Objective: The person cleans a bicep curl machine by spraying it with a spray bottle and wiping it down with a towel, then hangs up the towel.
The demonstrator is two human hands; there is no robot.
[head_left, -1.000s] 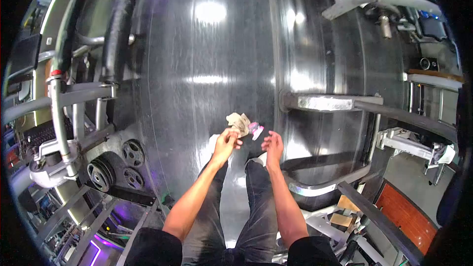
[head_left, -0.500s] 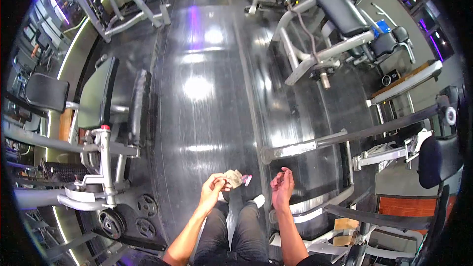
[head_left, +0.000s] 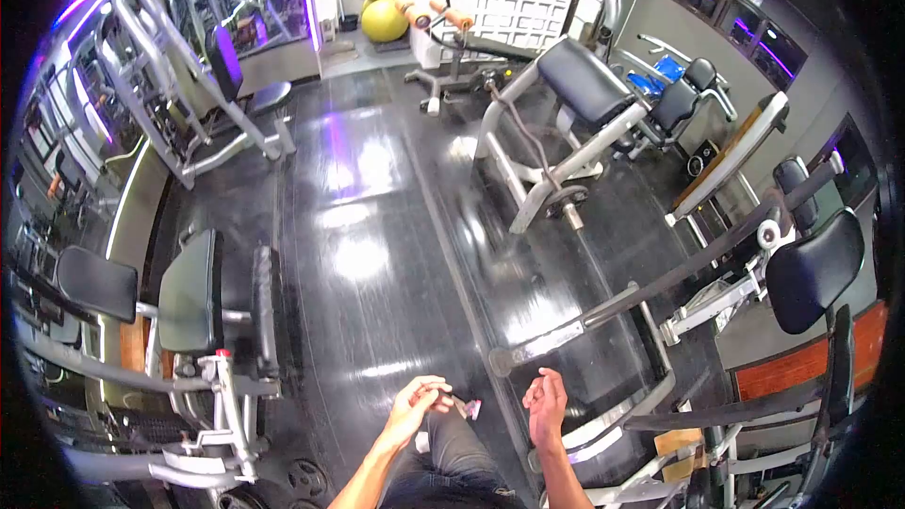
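Observation:
My left hand (head_left: 415,406) is at the bottom centre, fingers closed around a small crumpled wrapper (head_left: 464,405) with a pink end that sticks out to the right. About a hand's width to the right, my right hand (head_left: 545,404) is raised with its fingers loosely curled and nothing in it. Both hands hover over my dark-trousered legs (head_left: 459,460) and the glossy black floor (head_left: 377,254).
A padded seat machine (head_left: 193,306) with weight plates stands at the left. A grey bench machine with a black pad (head_left: 575,94) is ahead on the right, more padded machines (head_left: 811,269) at the far right. Yellow balls (head_left: 384,2) lie at the back.
The view has tilted up from the floor to the gym room. My left hand has closed more tightly round the wrapper, so less of it shows. The right hand stays empty.

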